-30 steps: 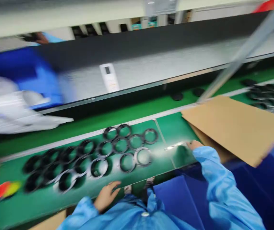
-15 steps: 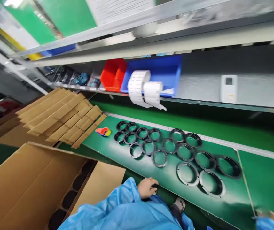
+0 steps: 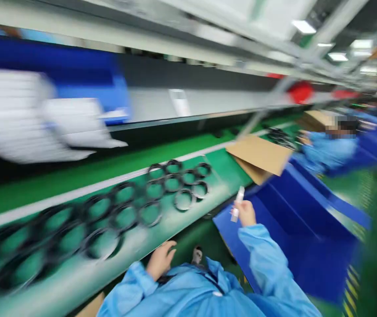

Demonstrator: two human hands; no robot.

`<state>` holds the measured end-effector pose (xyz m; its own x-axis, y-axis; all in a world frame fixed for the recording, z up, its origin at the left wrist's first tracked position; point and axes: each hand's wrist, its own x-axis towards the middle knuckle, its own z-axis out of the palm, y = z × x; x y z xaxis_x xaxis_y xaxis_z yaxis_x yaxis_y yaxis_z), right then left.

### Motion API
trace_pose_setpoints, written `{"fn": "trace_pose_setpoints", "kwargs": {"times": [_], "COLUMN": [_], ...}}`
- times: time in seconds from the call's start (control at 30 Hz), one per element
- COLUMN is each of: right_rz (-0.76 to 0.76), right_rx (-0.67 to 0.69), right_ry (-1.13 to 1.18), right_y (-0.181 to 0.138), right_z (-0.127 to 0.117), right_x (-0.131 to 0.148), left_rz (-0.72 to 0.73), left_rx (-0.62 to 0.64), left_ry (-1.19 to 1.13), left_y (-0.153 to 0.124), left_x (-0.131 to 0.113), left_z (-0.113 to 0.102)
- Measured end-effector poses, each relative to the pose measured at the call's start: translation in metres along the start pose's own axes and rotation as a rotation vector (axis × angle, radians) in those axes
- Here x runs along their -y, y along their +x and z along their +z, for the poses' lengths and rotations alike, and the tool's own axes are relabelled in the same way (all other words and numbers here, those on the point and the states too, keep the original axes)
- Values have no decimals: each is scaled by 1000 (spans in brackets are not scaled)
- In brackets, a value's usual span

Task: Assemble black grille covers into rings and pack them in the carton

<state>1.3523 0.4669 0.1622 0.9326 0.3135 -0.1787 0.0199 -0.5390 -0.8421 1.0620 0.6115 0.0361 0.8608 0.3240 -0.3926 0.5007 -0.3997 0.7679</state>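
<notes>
Here, right hand (image 3: 246,212) gripping white tube (image 3: 237,203) — left hand (image 3: 160,259) well apart, empty

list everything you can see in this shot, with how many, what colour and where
black plastic rings: more than a dozen, too blurred to count, black, spread on the green bench
green bench: one, green, left and centre
white label rolls: blurred, white, shelf at left
brown cardboard flap: one, brown, right of the rings
blue bin: one, dark blue, lower right
co-worker's sleeve: light blue, far right
left hand: empty, at the bench edge
right hand: holding a small white tube
</notes>
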Motion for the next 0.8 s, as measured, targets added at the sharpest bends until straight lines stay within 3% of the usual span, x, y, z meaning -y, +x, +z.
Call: {"fn": "trace_pose_setpoints", "kwargs": {"times": [0.1,0.17,0.27,0.37,0.47,0.6,0.7,0.8], "right_rz": [119,159,213,259,314,450,543,611], "right_rx": [-252,-401,-605,-780,-932,-1127,-1206,-1251], "right_ry": [176,282,403,490,574,749,863,937], "right_y": [-36,-64,-121,-190,-251,-311,-349,-385], "right_z": [-86,-131,-185,-234,-283,-335,-362,-376], "right_x": [-45,-78,-129,-182,-241,-324,-376,-418], "left_rz": [166,277,421,573,735,837,860,834], "left_rx": [40,128,280,410,515,588,611,600], "left_ry": [-3,10,55,149,308,524,646,798], "left_y": [44,79,107,108,104,102,102,107], "left_x": [-14,-41,-101,-175,-254,-347,-395,-421], "left_z": [26,52,99,159,238,368,468,554]}}
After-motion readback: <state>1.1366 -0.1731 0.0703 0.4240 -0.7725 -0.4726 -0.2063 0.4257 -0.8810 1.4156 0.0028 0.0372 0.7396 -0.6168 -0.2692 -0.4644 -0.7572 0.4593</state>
